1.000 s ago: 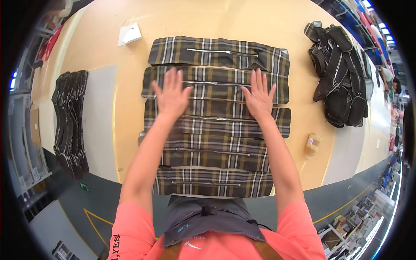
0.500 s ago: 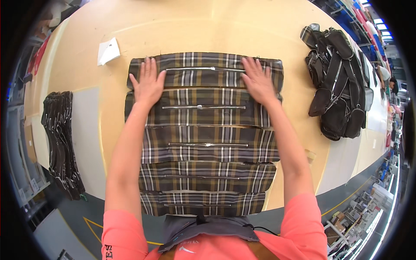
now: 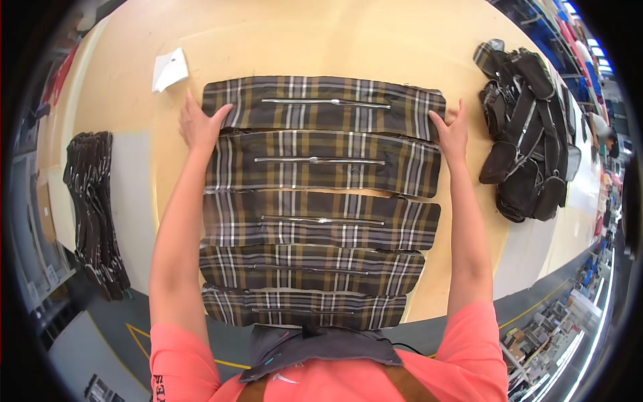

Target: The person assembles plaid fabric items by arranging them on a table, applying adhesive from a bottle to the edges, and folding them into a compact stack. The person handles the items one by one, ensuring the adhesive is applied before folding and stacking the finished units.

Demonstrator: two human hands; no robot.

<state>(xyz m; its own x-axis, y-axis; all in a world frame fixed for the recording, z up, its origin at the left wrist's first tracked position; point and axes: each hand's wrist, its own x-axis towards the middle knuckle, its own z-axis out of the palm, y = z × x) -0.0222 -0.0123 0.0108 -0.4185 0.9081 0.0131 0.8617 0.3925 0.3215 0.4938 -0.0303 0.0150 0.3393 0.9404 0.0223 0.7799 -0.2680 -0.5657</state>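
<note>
Several plaid fabric panels, each with a zipper along its middle, lie in a column of rows on the table. At the far end is the top panel (image 3: 281, 117), brown, black and white checked, with a silver zipper (image 3: 326, 102). My left hand (image 3: 203, 124) is at its left end, thumb on the cloth and fingers spread past the edge. At the opposite end my right hand (image 3: 454, 130) has its thumb at the panel's right edge, fingers apart and outside it. Directly nearer lies a second plaid panel (image 3: 234, 164); the nearest panel (image 3: 228, 305) lies close to my body.
A pale table (image 3: 321, 40) bears everything. On the right is a heap of dark zippered pouches and straps (image 3: 522, 134). A stack of dark zippered pieces (image 3: 94, 208) hangs over the left edge. Folded white paper (image 3: 170, 70) lies at the far left.
Both hands have moved outward from flat on the top panel to its two ends. The nearer panels have shifted slightly left at their left ends.
</note>
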